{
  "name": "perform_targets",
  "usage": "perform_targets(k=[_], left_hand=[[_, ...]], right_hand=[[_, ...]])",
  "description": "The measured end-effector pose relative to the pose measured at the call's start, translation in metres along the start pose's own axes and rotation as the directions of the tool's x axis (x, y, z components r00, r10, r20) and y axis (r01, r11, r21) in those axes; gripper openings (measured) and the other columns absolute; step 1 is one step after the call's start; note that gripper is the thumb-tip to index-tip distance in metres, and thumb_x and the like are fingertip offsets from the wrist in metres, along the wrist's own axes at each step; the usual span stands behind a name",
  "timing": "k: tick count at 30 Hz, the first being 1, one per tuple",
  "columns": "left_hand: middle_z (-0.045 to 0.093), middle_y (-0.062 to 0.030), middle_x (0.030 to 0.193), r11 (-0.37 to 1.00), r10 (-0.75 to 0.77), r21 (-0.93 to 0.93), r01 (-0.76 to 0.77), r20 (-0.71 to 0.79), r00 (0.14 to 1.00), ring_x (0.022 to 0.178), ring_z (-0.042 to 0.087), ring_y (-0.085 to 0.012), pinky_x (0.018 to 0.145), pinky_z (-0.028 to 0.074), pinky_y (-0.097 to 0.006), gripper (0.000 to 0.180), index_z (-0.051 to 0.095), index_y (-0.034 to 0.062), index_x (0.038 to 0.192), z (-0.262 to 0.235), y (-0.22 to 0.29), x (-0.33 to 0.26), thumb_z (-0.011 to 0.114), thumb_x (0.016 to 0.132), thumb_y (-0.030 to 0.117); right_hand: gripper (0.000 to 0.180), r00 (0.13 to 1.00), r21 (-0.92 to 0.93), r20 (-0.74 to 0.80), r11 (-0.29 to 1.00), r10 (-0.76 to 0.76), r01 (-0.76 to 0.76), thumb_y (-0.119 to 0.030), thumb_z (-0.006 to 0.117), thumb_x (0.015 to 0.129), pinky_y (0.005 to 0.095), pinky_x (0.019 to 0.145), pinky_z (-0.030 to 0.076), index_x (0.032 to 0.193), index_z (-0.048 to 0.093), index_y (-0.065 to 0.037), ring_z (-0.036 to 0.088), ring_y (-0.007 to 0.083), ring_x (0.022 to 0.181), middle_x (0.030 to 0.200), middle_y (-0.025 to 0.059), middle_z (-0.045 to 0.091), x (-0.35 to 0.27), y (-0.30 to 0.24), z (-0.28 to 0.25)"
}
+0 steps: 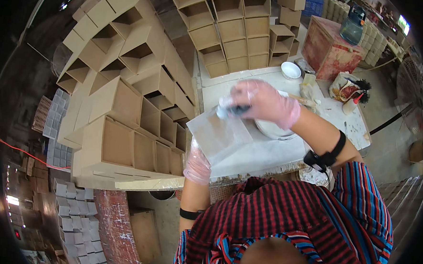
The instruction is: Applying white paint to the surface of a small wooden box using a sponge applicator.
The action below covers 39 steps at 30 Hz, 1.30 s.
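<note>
My left hand (pixel 197 165), in a thin clear glove, supports a small square box (pixel 219 136) from its near side. Most of its fingers are hidden behind the box. The upturned face is whitish, with a tan patch showing through in the middle. Over the far edge of that face, my right hand (pixel 257 100), also gloved, is closed around a dark tool with a white, smeared end (pixel 226 107). Blur and the fingers hide the tool's exact kind. Below my right wrist sits a round white basin (pixel 273 130), partly covered by the hand.
Stacked tan open boxes (pixel 125 142) crowd the table's left side, and another stack (pixel 235 37) rises at the back. A white bowl (pixel 291 70), a red-white crate (pixel 328 47) with a water jug (pixel 353 25), and a red-tipped bottle (pixel 350 106) stand right. A fan (pixel 412 80) is beyond.
</note>
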<state>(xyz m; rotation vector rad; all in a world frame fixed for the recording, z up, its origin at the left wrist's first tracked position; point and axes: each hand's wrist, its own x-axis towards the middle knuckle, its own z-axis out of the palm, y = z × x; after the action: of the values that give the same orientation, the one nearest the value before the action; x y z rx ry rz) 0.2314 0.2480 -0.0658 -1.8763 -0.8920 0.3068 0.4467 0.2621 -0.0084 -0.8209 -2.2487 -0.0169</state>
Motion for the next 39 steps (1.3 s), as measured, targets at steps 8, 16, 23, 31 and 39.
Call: perform_targets(k=[8,16,23,31,39], left_hand=[[0.058,-0.0127,0.122,-0.060,-0.252,-0.998,-0.033,-0.017,0.968,0.112,0.057,-0.0268,0.095,0.046,-0.037,0.045,0.049,0.0035,0.130,-0.012,-0.024,-0.006,0.057,0.091,0.025],[0.058,-0.0128,0.121,-0.886,-0.310,-0.444,-0.133,0.354,0.882,0.105,0.059,-0.0267,0.093,0.048,-0.039,0.043,0.050,0.0037,0.128,0.077,0.099,-0.016,0.053,0.094,0.031],[0.056,-0.0125,0.124,-0.660,0.137,0.749,0.050,0.055,0.989,0.108,0.059,-0.0251,0.093,0.051,-0.040,0.037,0.049,0.0052,0.129,0.018,0.005,-0.027,0.043,0.099,0.027],[0.056,-0.0140,0.123,-0.715,0.148,0.697,0.051,0.080,0.986,0.110,0.058,-0.0263,0.094,0.051,-0.040,0.038,0.048,0.0048,0.129,0.032,0.014,-0.029,0.043,0.099,0.027],[0.056,-0.0145,0.123,-0.756,0.202,0.647,0.104,0.079,0.976,0.112,0.058,-0.0279,0.093,0.052,-0.040,0.040,0.047,0.0032,0.130,0.035,0.026,-0.017,0.040,0.099,0.028]], right_hand=[[0.034,0.969,0.049,0.165,0.983,-0.183,0.177,-0.021,0.075,0.071,0.0352,0.069,0.051,0.104,0.069,-0.022,0.063,0.0244,0.080,0.085,0.0035,0.061,-0.010,-0.036,0.000],[0.029,0.999,0.013,0.027,0.999,0.034,-0.034,-0.023,0.072,0.075,0.0368,0.071,0.052,0.104,0.068,-0.021,0.062,0.0253,0.081,0.086,0.0051,0.059,0.017,0.003,-0.001],[0.041,0.959,0.087,0.163,0.971,-0.233,0.222,-0.019,0.076,0.070,0.0364,0.071,0.052,0.110,0.067,-0.023,0.061,0.0239,0.080,0.090,0.0042,0.060,0.016,-0.047,0.017],[0.037,0.955,0.090,0.175,0.970,-0.238,0.225,-0.021,0.075,0.072,0.0345,0.070,0.052,0.108,0.067,-0.022,0.062,0.0233,0.081,0.090,0.0029,0.060,0.011,-0.048,0.014],[0.042,0.999,0.041,0.054,0.999,0.003,-0.005,-0.023,0.076,0.071,0.0356,0.070,0.053,0.112,0.066,-0.023,0.062,0.0230,0.082,0.092,0.0021,0.060,0.032,-0.021,0.023]])
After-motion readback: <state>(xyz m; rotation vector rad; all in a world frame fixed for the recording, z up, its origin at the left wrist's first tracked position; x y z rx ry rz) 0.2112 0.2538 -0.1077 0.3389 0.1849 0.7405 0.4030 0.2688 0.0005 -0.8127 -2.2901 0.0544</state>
